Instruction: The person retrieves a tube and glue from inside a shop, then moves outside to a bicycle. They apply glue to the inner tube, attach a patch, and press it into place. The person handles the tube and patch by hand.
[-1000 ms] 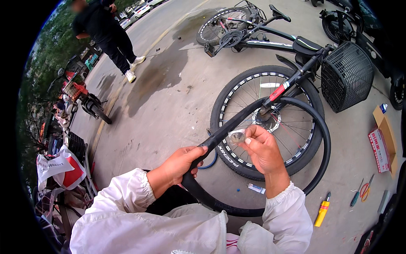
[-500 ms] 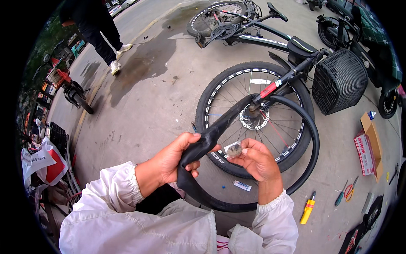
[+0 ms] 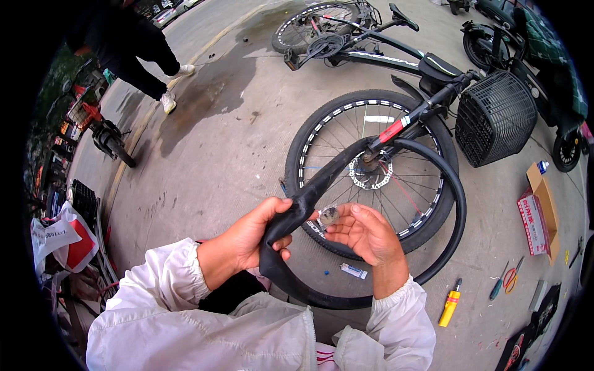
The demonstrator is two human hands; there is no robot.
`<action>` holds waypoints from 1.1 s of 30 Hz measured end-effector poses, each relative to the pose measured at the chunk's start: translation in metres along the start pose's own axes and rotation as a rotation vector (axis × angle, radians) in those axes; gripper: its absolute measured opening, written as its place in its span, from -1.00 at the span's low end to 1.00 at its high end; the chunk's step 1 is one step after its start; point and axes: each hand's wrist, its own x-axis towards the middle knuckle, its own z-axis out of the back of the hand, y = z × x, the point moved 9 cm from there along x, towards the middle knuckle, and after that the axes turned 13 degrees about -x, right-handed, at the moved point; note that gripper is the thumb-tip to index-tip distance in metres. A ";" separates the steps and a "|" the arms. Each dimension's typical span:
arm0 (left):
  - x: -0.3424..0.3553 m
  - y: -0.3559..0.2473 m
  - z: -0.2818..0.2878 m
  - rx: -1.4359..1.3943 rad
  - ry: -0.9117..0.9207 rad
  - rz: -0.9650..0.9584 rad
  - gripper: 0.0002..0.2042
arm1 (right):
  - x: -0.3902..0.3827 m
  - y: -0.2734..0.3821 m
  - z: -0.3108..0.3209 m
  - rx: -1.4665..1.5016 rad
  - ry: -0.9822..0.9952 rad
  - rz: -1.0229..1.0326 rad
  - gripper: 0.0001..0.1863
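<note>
A thick black inner tube (image 3: 298, 211) is wrapped in my left hand (image 3: 250, 232), thumb on top and fingers curled beneath. Its loop runs round to the right and passes by the fork of the bicycle lying on its side. My right hand (image 3: 366, 234) holds a small round patch (image 3: 329, 215) with clear film at its fingertips, thumb raised and fingers loosely bent. The left index fingertip pokes out past the tube, close against the patch; whether it grips the film, I cannot tell. Behind both hands lies the bicycle's front wheel (image 3: 298, 145).
A small tube (image 3: 354, 271) lies below the wheel. To the right are a yellow-handled tool (image 3: 450, 308), a screwdriver (image 3: 497, 285), orange-handled scissors (image 3: 511, 279) and an open carton (image 3: 537, 222). A person in dark trousers (image 3: 139, 55) stands at upper left, near a parked scooter (image 3: 110, 139).
My right hand has shifted slightly left, bringing the patch closer to the left index fingertip. The right thumb has lifted and its fingers have loosened. My left hand keeps its hold.
</note>
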 end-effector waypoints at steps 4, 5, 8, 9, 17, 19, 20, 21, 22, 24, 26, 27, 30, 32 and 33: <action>0.002 -0.003 0.000 -0.008 0.010 -0.018 -0.55 | -0.002 0.000 0.003 -0.090 -0.059 0.024 -0.75; 0.002 -0.003 -0.001 -0.009 0.012 -0.023 -0.55 | -0.002 0.000 0.004 -0.117 -0.064 0.032 -0.76; 0.002 -0.002 0.000 -0.015 0.003 -0.022 -0.55 | -0.001 0.000 0.007 -0.173 -0.081 0.049 -0.79; 0.002 -0.002 0.000 -0.013 0.006 -0.019 -0.55 | 0.000 0.000 0.008 -0.176 -0.086 0.050 -0.80; -0.003 -0.006 0.016 0.207 -0.108 -0.035 -0.58 | 0.000 0.009 0.008 -0.207 -0.116 0.105 -0.86; -0.008 -0.013 0.024 0.377 -0.226 -0.077 -0.60 | -0.003 0.017 0.010 -0.269 -0.172 0.129 -0.87; -0.010 -0.017 0.029 0.462 -0.283 -0.096 -0.61 | -0.006 0.022 0.011 -0.310 -0.215 0.146 -0.87; -0.010 -0.021 0.031 0.505 -0.277 -0.155 -0.66 | -0.008 0.028 0.011 -0.352 -0.258 0.162 -0.87; -0.011 -0.024 0.030 0.540 -0.284 -0.179 -0.67 | -0.010 0.033 0.010 -0.391 -0.299 0.177 -0.86; -0.014 -0.032 0.027 0.610 -0.296 -0.226 -0.68 | -0.015 0.043 0.004 -0.440 -0.351 0.212 -0.85; -0.014 -0.033 0.031 0.563 -0.315 -0.172 -0.67 | -0.019 0.052 -0.001 -0.471 -0.376 0.252 -0.85; -0.015 -0.033 0.034 0.540 -0.323 -0.145 -0.66 | -0.021 0.056 -0.002 -0.479 -0.378 0.275 -0.85; -0.016 -0.023 0.042 0.315 -0.300 -0.031 -0.64 | -0.026 0.066 -0.009 -0.477 -0.389 0.327 -0.85; -0.014 -0.015 0.037 0.168 -0.205 0.066 -0.64 | -0.030 0.071 -0.012 -0.466 -0.403 0.347 -0.86; -0.013 -0.011 0.033 0.094 -0.157 0.114 -0.64 | -0.032 0.073 -0.013 -0.462 -0.413 0.352 -0.86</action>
